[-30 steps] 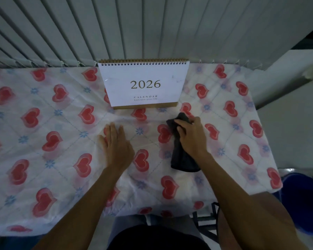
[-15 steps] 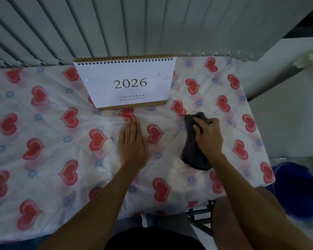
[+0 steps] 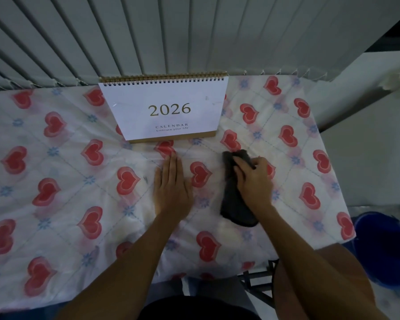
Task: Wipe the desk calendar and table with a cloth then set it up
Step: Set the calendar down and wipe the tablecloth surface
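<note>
Gripping the crumpled dark grey cloth (image 3: 236, 204), the right hand (image 3: 254, 181) has slid right across the heart-patterned worktop (image 3: 56, 204), while the left hand (image 3: 171, 188) presses flat and the white spiral-bound 2026 desk calendar (image 3: 164, 109) stands at the far edge, so table-wiping seems underway.

Head camera, close, looking forward-down over table (image 3: 56, 227).

It looked like a room in a home rather than a workplace. The bench (image 3: 62, 227) was draped in a thin white cover (image 3: 286, 172) printed with red hearts and small blue flowers, and it stood against grey vertical blinds (image 3: 194, 35). A desk calendar (image 3: 166, 112) marked 2026 stood near its far edge. A blue bucket (image 3: 383, 248) sat on the floor to the right, below a plain white wall (image 3: 367, 158).
</note>
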`<action>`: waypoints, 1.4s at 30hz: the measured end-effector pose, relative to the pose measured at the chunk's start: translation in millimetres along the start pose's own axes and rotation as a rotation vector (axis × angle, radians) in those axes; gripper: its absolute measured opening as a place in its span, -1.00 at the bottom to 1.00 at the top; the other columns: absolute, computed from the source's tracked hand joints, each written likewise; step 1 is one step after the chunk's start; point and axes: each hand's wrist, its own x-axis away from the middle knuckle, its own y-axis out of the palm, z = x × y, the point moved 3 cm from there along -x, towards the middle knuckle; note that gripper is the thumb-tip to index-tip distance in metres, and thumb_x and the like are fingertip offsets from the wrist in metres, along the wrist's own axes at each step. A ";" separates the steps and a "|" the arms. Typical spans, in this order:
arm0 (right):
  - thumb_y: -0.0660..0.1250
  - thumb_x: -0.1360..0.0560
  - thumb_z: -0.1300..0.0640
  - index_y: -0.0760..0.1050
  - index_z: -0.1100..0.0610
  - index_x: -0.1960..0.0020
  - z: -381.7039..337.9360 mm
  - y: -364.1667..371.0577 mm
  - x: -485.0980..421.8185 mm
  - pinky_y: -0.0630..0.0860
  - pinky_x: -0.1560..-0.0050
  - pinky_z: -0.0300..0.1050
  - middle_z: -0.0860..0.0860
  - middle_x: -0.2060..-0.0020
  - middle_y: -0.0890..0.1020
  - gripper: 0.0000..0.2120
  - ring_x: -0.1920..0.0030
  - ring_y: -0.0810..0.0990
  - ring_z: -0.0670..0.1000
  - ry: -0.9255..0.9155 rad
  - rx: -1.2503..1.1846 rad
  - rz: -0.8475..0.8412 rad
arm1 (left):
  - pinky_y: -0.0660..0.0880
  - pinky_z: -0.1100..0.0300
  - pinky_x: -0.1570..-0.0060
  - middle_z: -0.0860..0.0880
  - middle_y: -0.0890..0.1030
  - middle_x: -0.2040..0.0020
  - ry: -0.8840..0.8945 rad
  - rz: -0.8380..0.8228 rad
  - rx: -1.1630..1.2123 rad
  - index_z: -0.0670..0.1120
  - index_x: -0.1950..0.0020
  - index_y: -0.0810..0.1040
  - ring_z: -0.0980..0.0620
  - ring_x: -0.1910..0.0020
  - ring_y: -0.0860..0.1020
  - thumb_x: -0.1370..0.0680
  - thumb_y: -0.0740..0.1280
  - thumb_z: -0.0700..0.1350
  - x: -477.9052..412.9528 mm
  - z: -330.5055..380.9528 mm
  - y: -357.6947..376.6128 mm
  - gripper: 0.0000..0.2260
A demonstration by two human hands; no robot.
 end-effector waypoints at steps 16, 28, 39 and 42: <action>0.24 -0.59 -0.13 0.33 -0.07 -0.49 -159.4 62.0 17.3 0.54 -0.15 0.10 0.24 -0.35 0.39 -0.51 -0.22 0.49 0.23 -0.181 -0.045 -0.170 | 0.01 -0.21 -0.52 -0.24 0.17 -0.57 -0.263 0.126 0.055 -0.26 -0.55 0.16 -0.18 -0.58 0.08 -0.64 0.01 -0.05 39.1 -75.1 -23.8 -0.48; 0.23 -0.60 0.02 0.35 -0.02 -0.50 -33.7 23.5 3.0 0.58 0.16 0.03 0.27 -0.13 0.45 -0.53 0.11 0.54 0.24 -0.085 0.048 -0.071 | -0.04 -0.19 -0.53 -0.17 0.13 -0.59 -0.271 0.101 0.050 -0.15 -0.59 0.10 -0.11 -0.59 0.05 -0.66 -0.03 -0.01 51.1 -76.7 -13.7 -0.50; 0.19 -0.65 0.05 0.37 0.07 -0.48 -160.6 47.6 40.0 0.47 0.04 -0.22 0.22 -0.16 0.48 -0.59 0.06 0.58 0.11 -0.277 -0.178 -0.135 | -0.23 -0.08 -0.53 -0.17 0.09 -0.60 -0.296 0.054 0.016 -0.18 -0.59 0.08 -0.12 -0.59 0.04 -0.62 -0.05 0.04 47.4 -80.0 -12.3 -0.43; 0.18 -0.64 0.00 0.40 0.00 -0.42 -182.6 76.2 52.4 0.56 0.19 -0.12 0.17 -0.05 0.52 -0.63 0.13 0.57 0.11 -0.345 -0.152 -0.188 | -0.12 -0.14 -0.53 -0.20 0.12 -0.59 -0.261 0.040 -0.024 -0.18 -0.58 0.12 -0.14 -0.58 0.09 -0.59 0.10 0.01 47.0 -83.3 -11.7 -0.42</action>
